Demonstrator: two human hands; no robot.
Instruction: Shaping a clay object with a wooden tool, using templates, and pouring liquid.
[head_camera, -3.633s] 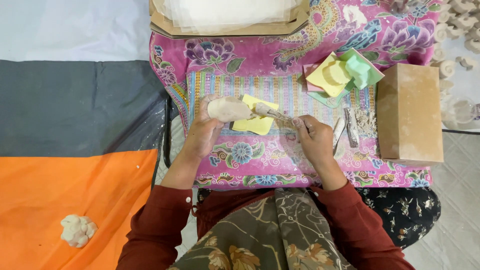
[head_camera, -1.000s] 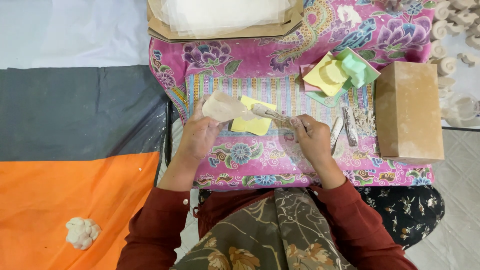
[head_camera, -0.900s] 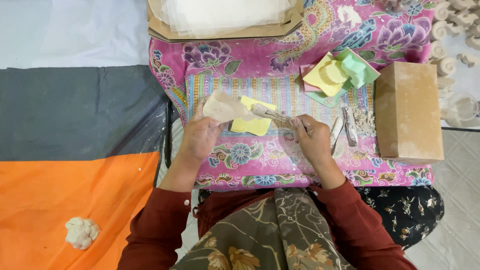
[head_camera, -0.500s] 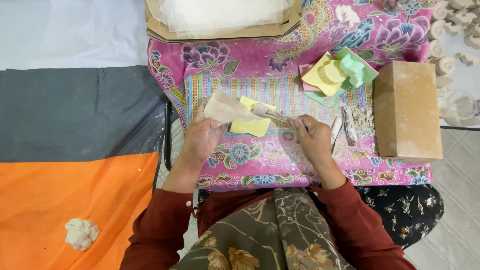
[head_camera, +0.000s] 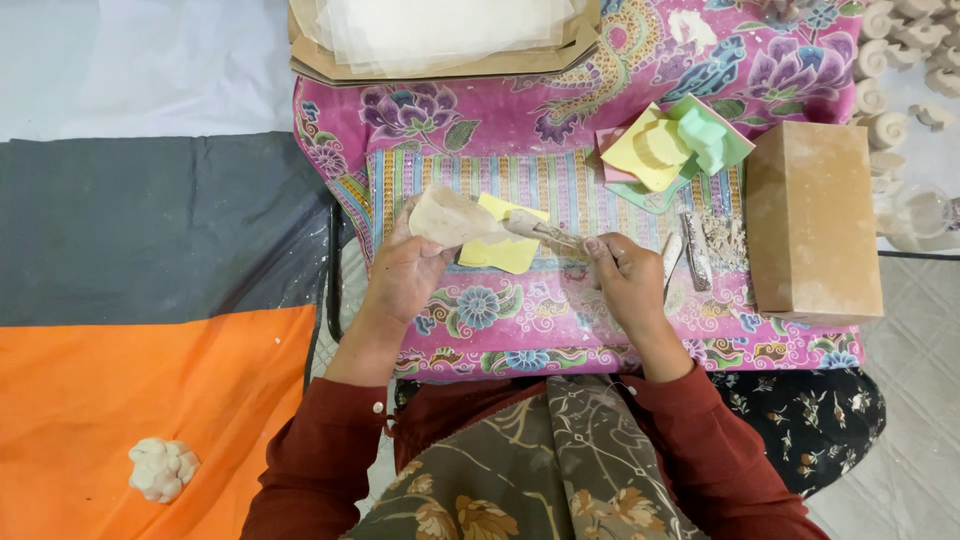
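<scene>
At the far left a white lump lay on the orange mat, well apart from the work. Beside the mat stood a low table covered with a pink flowered cloth.

The left hand was raised just above the cloth, its fingers closed around the lower edge of a pale beige piece, which tilted upward. Under and just behind that piece lay a yellow sheet on the cloth.

The right hand was closed around the handle of a dusty tool, whose tip touched the right edge of the beige piece. Just right of this hand lay two small tools beside a scatter of shavings.

Further back sat a stack of yellow and green shapes. At the right stood a tan block on the cloth. Along the top edge lay a cardboard tray holding thin pale sheets. White curled pieces sat at the far right.
</scene>
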